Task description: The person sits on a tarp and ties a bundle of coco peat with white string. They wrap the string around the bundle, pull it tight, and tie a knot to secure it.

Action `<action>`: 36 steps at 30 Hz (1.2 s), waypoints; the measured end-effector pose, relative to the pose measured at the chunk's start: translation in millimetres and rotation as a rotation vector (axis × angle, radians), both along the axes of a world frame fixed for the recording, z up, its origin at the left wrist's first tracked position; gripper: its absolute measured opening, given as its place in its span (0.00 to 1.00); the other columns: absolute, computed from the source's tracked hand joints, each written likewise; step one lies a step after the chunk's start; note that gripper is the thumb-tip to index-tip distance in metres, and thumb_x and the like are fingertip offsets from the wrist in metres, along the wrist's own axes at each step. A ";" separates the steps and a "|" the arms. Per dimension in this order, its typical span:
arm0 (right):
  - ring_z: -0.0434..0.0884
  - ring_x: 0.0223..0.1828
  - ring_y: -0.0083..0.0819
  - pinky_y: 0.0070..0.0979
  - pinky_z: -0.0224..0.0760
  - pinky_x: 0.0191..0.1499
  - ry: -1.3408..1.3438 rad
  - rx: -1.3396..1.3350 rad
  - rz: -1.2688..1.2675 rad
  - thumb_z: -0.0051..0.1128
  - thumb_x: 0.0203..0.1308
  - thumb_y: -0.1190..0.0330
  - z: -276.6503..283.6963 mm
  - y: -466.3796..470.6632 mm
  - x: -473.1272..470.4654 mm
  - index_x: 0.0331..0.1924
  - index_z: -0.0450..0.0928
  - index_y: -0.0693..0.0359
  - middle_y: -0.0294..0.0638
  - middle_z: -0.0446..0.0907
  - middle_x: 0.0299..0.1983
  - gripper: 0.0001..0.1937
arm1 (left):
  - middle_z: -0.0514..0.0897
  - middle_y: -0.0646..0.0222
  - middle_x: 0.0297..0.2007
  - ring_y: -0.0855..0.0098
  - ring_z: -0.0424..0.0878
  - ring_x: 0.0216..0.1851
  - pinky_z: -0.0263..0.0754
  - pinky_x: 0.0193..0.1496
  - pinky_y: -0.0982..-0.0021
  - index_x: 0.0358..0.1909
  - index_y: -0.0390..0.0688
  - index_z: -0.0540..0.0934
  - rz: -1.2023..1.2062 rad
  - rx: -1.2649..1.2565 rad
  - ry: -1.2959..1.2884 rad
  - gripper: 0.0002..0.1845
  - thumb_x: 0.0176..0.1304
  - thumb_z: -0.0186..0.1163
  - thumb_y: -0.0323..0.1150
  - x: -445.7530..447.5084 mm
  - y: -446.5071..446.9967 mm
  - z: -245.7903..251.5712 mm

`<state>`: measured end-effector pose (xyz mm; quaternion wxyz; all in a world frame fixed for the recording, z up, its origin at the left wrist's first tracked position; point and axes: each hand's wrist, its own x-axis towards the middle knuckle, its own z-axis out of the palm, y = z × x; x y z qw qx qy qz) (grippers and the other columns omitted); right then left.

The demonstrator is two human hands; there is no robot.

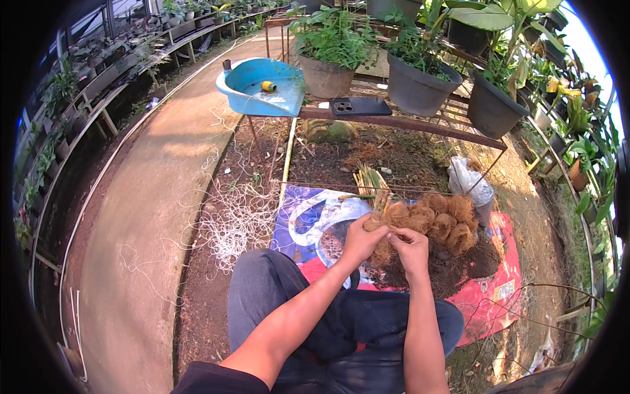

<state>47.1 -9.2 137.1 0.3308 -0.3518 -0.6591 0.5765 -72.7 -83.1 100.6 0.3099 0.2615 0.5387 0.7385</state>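
My left hand [363, 239] grips a bundle of brown coconut fibre [380, 254] wrapped round a pale cut stem [381, 201] that stands up above my fingers. Thumb and fingertips of my right hand [411, 247] are pinched together against the bundle's right side. They seem to hold a thin strand, too fine to tell whether string or fibre. Just beyond, several fibre-wrapped balls [445, 221] lie heaped on dark soil [443, 273]. Behind my left hand rests a pile of cut green and tan stems [368, 178].
A printed plastic banner [492, 308] lies under the work. Tangled white string [236, 231] spreads at left beside a concrete path [133, 246]. A filled plastic bag [472, 187] stands at right. Ahead, a metal rack [433, 129] bears a blue basin [246, 96], a phone [362, 106] and potted plants [418, 83].
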 end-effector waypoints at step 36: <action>0.85 0.44 0.43 0.41 0.78 0.46 -0.506 0.552 0.305 0.69 0.58 0.64 -257.3 57.8 -186.9 0.34 0.84 0.56 0.41 0.84 0.37 0.07 | 0.83 0.68 0.40 0.75 0.82 0.39 0.78 0.45 0.71 0.48 0.38 0.77 0.223 0.060 -0.272 0.10 0.65 0.58 0.25 -134.2 -33.3 6.0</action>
